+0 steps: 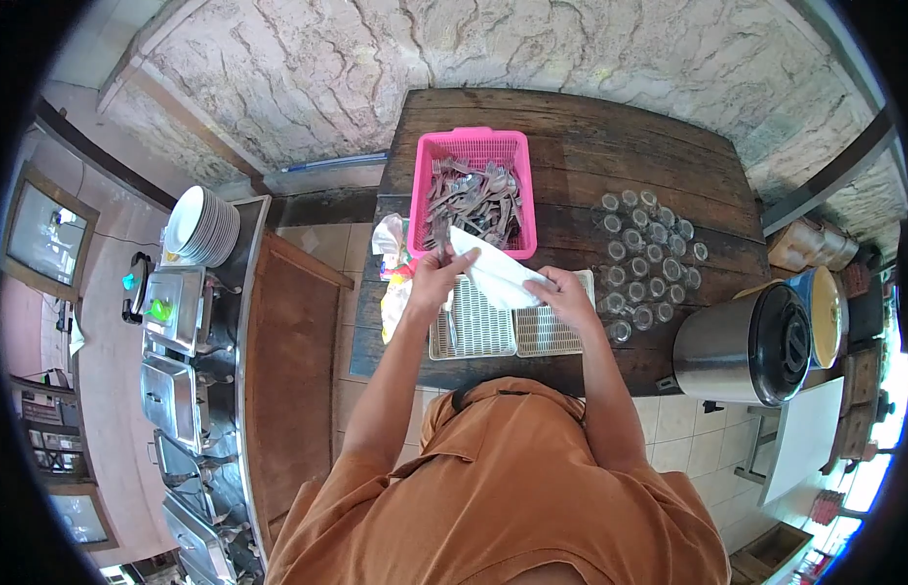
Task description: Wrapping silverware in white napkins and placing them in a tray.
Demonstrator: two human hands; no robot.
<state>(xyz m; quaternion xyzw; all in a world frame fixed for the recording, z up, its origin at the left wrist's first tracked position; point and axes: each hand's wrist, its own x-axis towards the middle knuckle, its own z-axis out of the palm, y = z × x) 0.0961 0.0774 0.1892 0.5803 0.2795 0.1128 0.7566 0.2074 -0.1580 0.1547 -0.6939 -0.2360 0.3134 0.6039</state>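
My left hand point(433, 278) grips some metal forks point(441, 235), their tines pointing away from me. A white cloth point(494, 276) stretches from its thumb to my right hand point(569, 294), which pinches the other end. Just beyond the hands stands a pink plastic basket point(528, 194) heaped with forks and other metal cutlery point(472, 194). Under my forearms lie two cream plastic baskets, a left one point(483, 336) and a right one point(549, 329). At least one piece of cutlery point(452, 329) rests in the left one. The cloth and hands cover parts of both.
Many clear glasses point(653, 253) are grouped on the wooden table point(571, 161), right of the baskets. A large lidded metal pot point(732, 344) stands at the right edge. Plastic packets point(395, 292) lie left. Chafing dishes point(172, 395) and stacked white plates point(205, 227) line the left counter.
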